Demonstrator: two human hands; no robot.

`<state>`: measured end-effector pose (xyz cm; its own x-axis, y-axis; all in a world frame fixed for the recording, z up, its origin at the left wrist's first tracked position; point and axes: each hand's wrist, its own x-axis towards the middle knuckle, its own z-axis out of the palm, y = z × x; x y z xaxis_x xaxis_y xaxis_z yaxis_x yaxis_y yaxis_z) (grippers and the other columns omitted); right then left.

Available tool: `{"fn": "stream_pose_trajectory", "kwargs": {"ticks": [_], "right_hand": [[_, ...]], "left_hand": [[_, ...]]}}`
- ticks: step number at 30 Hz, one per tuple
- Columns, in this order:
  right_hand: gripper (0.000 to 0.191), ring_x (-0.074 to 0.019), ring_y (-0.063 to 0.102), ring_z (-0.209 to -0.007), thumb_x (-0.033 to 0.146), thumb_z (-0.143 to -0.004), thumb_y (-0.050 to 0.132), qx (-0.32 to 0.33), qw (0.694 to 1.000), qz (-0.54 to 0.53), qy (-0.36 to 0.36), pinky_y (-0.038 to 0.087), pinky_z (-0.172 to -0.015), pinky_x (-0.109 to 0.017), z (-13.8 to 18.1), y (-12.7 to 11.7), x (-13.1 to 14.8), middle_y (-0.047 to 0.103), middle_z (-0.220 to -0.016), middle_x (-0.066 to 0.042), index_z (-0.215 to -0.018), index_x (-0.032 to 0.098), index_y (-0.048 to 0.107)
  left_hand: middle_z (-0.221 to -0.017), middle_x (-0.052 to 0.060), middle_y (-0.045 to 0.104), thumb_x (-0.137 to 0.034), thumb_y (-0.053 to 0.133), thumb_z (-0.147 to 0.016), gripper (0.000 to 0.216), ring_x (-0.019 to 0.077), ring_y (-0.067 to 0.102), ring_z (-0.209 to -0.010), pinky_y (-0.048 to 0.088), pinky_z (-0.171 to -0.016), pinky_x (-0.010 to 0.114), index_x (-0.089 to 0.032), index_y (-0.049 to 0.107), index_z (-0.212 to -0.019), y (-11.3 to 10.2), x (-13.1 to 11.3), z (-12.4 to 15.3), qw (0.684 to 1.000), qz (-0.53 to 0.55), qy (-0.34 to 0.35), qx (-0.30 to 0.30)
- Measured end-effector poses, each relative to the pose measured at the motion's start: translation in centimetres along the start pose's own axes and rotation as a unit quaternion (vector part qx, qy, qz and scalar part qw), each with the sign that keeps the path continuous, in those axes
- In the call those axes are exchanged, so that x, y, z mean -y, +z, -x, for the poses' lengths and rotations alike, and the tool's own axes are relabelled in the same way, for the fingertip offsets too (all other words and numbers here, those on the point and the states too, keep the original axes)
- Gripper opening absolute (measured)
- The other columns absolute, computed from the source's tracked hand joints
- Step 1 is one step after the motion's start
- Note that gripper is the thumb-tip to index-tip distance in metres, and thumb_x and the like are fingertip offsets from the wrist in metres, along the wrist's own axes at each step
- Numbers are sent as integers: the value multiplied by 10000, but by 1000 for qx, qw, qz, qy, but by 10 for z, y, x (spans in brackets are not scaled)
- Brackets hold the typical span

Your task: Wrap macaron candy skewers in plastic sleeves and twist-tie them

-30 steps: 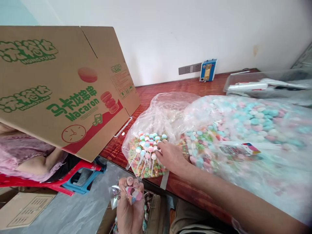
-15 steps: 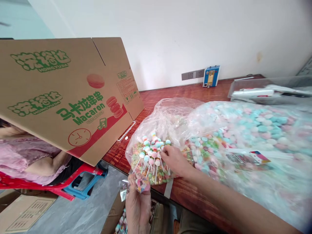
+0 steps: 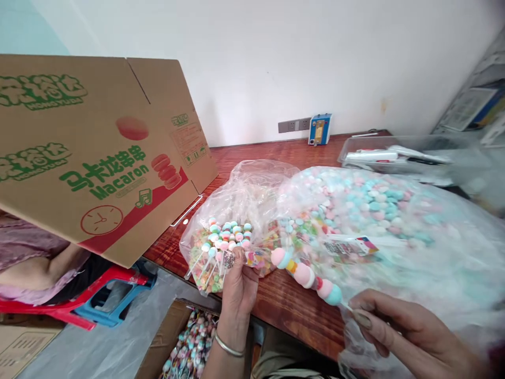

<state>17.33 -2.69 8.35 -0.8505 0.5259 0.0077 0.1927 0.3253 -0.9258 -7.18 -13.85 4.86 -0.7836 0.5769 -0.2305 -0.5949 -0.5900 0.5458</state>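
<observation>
A: From the head view, what of the right hand (image 3: 390, 331)?

B: Closed, with fingertips (image 3: 362, 319) pinching the thin stick end of a candy skewer of pink, blue and yellow macaron-shaped rounds (image 3: 305, 273). Held in the air, tilted, just right of the small clear plastic bag of candy skewers (image 3: 252, 184) and nearer the camera, above the red-brown wooden table (image 3: 284, 300).

A: And the left hand (image 3: 239, 287)?

B: Raised at the near edge of that small bag, thumb and fingers shut on a little clear printed wrapper (image 3: 254, 258). Touching the bag's front or just short of it, cannot tell. Silver bangle (image 3: 229, 345) on the wrist.

A: Around the small bag?

B: Right of it and pressed against it, a big clear plastic bag of pastel candies (image 3: 394, 210), with a printed card label (image 3: 355, 245) inside. Left of it, a tilted brown cardboard box with green "Macaron" lettering (image 3: 98, 152). Below and in front, an open brown carton (image 3: 161, 337) of more skewers. Far behind, on the white wall, a grey socket strip (image 3: 292, 125) and a blue-and-white device (image 3: 319, 129). Behind and to the right, a clear plastic tray (image 3: 347, 152). Well left and lower, a red plastic stool (image 3: 98, 284), a blue plastic stool (image 3: 114, 313), and another person's pink sleeve (image 3: 27, 247).
</observation>
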Motion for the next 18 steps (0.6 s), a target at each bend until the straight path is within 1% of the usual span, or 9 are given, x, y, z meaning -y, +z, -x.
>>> {"fn": "stream_pose_trajectory", "kwargs": {"ticks": [3,6,8,10,13,18], "right_hand": [[323,-171,577,-622,467,-927,505,1,1000,-3,26,463,-538,-234,19,-6,-11,626,-681,-26,-776,229,662],[315,-183,605,-672,459,-941,480,8,1000,4,27,481,-588,-243,30,-12,-17,648,-724,-32,-819,230,660],[325,-187,611,-671,458,-946,463,9,1000,13,23,487,-596,-247,35,-17,-19,655,-725,-33,-819,229,655],[337,-190,620,-666,461,-947,451,9,999,27,22,491,-590,-248,40,-21,-20,664,-722,-36,-812,228,654],[343,-191,624,-639,472,-936,461,7,999,41,23,488,-566,-248,47,-27,-20,669,-697,-36,-791,231,658],[335,-183,609,-583,461,-915,491,-16,999,37,28,472,-520,-240,55,-32,-15,663,-653,-28,-754,236,681]], "left_hand": [[-759,-34,675,-216,815,-697,194,99,650,-684,553,-645,212,-175,646,-785,10,16,4,1000,-23,-3,22],[-755,-34,664,-240,833,-673,221,105,642,-710,544,-693,227,-177,647,-775,19,25,8,997,-61,1,50],[-745,-25,653,-259,822,-688,211,101,624,-697,525,-684,215,-172,644,-758,23,29,10,992,-97,14,78],[-731,-15,641,-292,809,-705,218,95,598,-668,503,-664,206,-167,633,-736,27,31,12,984,-130,29,114],[-721,4,637,-328,796,-716,237,107,586,-677,482,-664,212,-164,625,-710,31,32,13,969,-180,52,163],[-717,32,656,-346,787,-718,228,127,587,-679,458,-634,216,-163,654,-692,39,34,14,938,-258,81,216]]}}
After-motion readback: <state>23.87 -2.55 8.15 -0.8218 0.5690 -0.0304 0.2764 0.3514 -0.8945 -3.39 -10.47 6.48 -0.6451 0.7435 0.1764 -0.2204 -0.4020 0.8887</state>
